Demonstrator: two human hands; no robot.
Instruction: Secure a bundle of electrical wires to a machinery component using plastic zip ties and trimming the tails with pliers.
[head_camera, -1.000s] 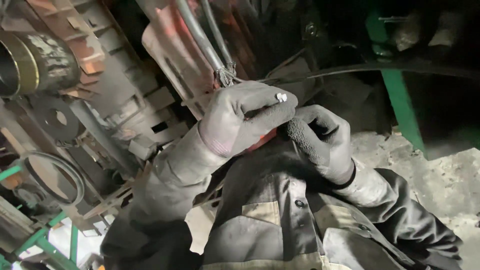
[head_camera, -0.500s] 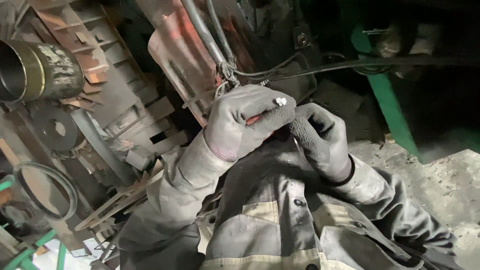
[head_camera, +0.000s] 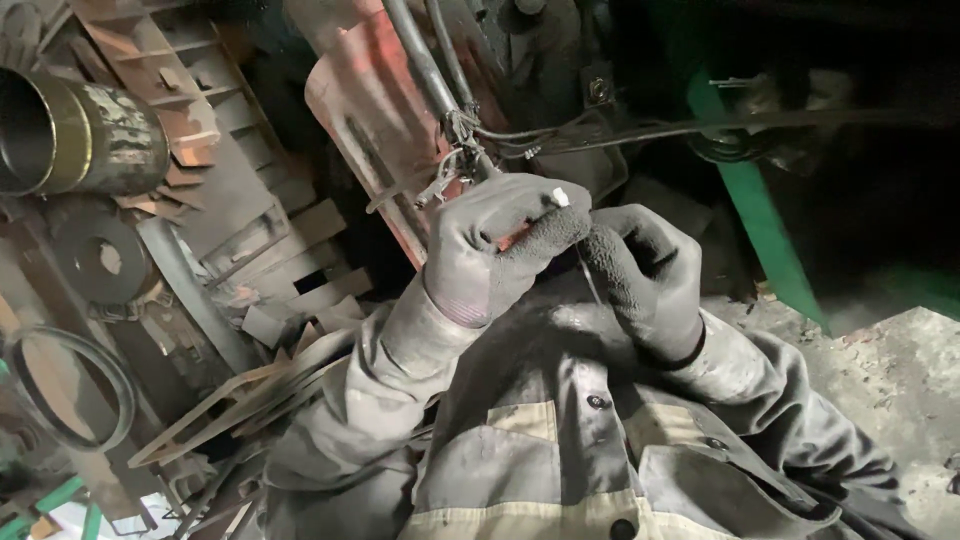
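Left hand (head_camera: 500, 245) and right hand (head_camera: 640, 270) pinch thin wire (head_camera: 588, 280)

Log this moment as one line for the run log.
left hand: gloved, by wire knot | right hand: gloved, pinching thin wire | hoses above

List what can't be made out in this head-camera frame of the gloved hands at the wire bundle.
- Head view: what the left hand pinches is hidden by its curled glove; only a small white tip shows.
- The right hand has its fingertips tucked behind the left glove.
- The thin wire vanishes between the gloves.
- The tied wire bundle is too tangled and dim.
- The upper right is in deep shadow.
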